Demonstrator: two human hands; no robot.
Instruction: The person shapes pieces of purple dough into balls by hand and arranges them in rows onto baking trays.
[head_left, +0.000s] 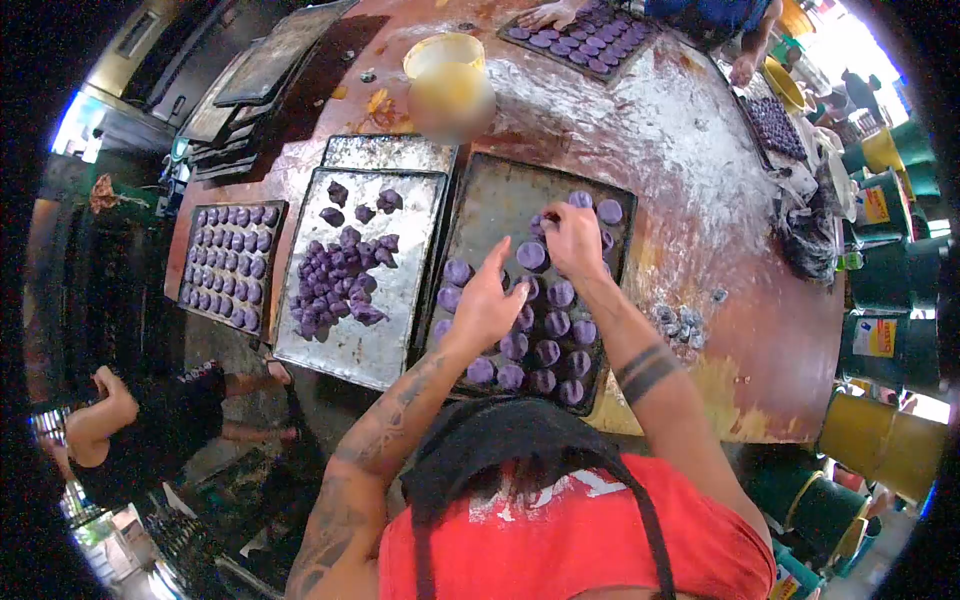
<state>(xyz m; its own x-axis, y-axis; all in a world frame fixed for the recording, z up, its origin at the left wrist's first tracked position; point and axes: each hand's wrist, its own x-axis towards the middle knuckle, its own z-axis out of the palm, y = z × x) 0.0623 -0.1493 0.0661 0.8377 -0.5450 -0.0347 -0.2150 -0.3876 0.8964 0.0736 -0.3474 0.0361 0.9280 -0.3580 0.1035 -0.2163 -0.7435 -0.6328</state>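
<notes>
In front of me lies a dark metal tray [483, 200] with rows of rounded purple dough pieces [531, 256], several of them flattened on top. My right hand [577, 243] is over the tray's upper right part, its fingers curled and closed on a purple dough ball [538, 226] that they partly cover. My left hand [488, 308] hovers over the tray's middle, thumb and fingers apart, holding nothing. It hides some of the pieces below it. Left of this tray, another metal tray [310, 215] carries a heap of rough purple dough lumps [340, 280].
A smaller tray of purple pieces [188, 290] sits farther left, near stacked baking trays [265, 70]. A yellow tub [445, 52] stands on the floured table [690, 130]. Across it, another person's hand [548, 14] touches a filled tray. Buckets [895, 275] line the right side.
</notes>
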